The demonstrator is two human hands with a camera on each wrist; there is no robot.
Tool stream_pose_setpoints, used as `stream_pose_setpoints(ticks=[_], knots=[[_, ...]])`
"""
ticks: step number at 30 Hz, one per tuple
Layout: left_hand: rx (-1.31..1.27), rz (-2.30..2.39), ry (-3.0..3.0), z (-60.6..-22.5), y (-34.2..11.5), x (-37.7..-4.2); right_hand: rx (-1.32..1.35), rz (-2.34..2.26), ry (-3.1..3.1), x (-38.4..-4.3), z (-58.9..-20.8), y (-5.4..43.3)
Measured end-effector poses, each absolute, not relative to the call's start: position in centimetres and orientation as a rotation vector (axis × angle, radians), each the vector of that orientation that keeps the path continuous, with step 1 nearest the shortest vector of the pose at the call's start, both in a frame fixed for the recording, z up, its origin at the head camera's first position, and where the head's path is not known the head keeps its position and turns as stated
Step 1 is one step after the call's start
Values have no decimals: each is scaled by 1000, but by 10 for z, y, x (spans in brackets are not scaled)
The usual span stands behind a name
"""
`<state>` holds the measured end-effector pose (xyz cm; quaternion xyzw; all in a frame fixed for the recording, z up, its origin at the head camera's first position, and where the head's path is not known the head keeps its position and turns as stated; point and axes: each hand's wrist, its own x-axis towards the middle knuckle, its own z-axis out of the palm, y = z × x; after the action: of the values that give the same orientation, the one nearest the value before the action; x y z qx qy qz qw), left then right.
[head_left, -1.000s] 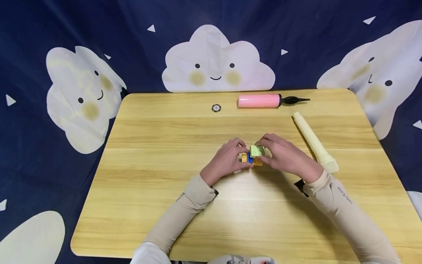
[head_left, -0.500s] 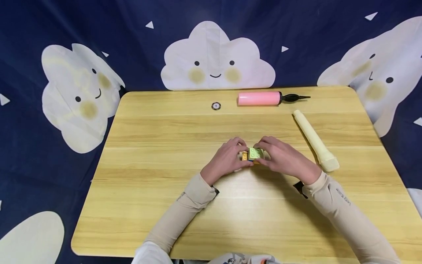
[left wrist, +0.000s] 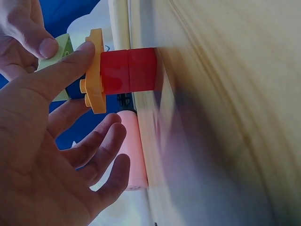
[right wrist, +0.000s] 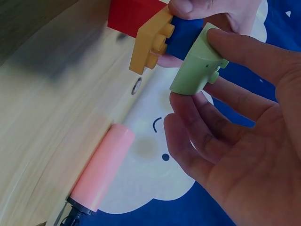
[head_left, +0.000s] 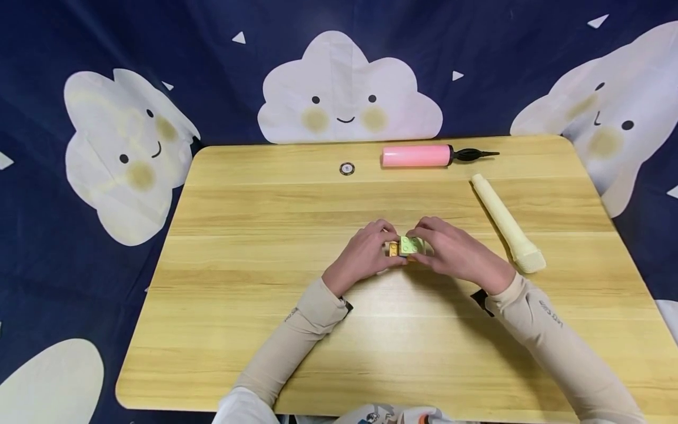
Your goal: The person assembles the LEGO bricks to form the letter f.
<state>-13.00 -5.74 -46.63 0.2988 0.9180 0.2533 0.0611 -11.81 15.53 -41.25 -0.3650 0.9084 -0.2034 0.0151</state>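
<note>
A small stack of toy building bricks stands on the table between the two hands. At its bottom are red bricks [left wrist: 127, 70], then a wider orange brick [left wrist: 98, 61] and a blue brick [right wrist: 184, 37]. Topmost is a light green brick [right wrist: 195, 66] with a curved side, against the blue one; whether it is fully seated I cannot tell. My left hand [head_left: 361, 258] pinches the stack around the orange and blue bricks with thumb and forefinger, other fingers loosely bent. My right hand [head_left: 457, 253] pinches the green brick between thumb and fingers.
A pink balloon pump [head_left: 417, 156] with a black nozzle lies along the table's far edge. Left of it is a round dark-rimmed chip [head_left: 346, 169]. A pale yellow microphone-shaped object [head_left: 505, 221] lies right of the hands on the wooden table [head_left: 238, 330].
My right hand has brought the green brick a little left and down over the blue brick, which is now mostly covered from above. My left hand keeps its hold on the stack.
</note>
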Motion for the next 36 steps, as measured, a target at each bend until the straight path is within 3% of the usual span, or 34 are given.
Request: stream_pose_setpoints(ticks=[36], knots=[[856,818,2734,-469,-56,-131,-1074,-603,2801,-120,-407,153]])
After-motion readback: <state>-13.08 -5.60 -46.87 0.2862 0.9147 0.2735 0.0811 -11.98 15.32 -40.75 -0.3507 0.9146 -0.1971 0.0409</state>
